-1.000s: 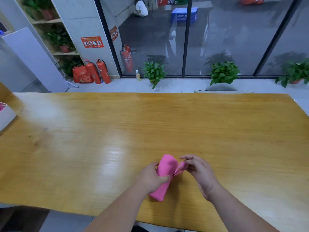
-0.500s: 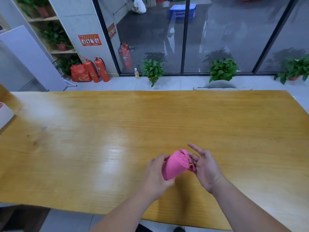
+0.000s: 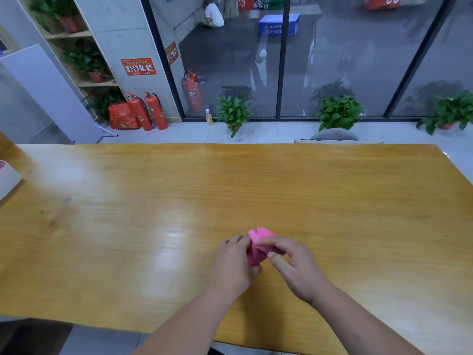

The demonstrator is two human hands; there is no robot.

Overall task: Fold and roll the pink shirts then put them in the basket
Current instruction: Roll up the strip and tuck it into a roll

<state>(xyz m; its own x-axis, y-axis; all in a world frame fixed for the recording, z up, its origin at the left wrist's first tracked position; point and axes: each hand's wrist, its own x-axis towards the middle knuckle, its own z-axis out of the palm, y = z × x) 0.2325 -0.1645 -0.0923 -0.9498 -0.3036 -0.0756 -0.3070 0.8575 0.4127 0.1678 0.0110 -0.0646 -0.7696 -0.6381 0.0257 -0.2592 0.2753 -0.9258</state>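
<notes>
A pink shirt (image 3: 259, 239), rolled into a small tight bundle, is held just above the wooden table (image 3: 332, 201) near its front edge. My left hand (image 3: 234, 262) grips the bundle from the left and below. My right hand (image 3: 294, 265) pinches its right side with thumb and fingers curled over the top. Most of the roll is hidden between the two hands. The white basket (image 3: 7, 178) shows only as a corner at the far left edge of the table, with a bit of pink inside it.
A grey chair back (image 3: 335, 137) stands behind the table's far edge. Potted plants (image 3: 234, 114) and red fire extinguishers (image 3: 153, 111) line the floor by the glass wall beyond.
The roll has been turned and compacted. My right hand moved from an open palm beside the bundle to pinching over its top, and both hands closed in on it.
</notes>
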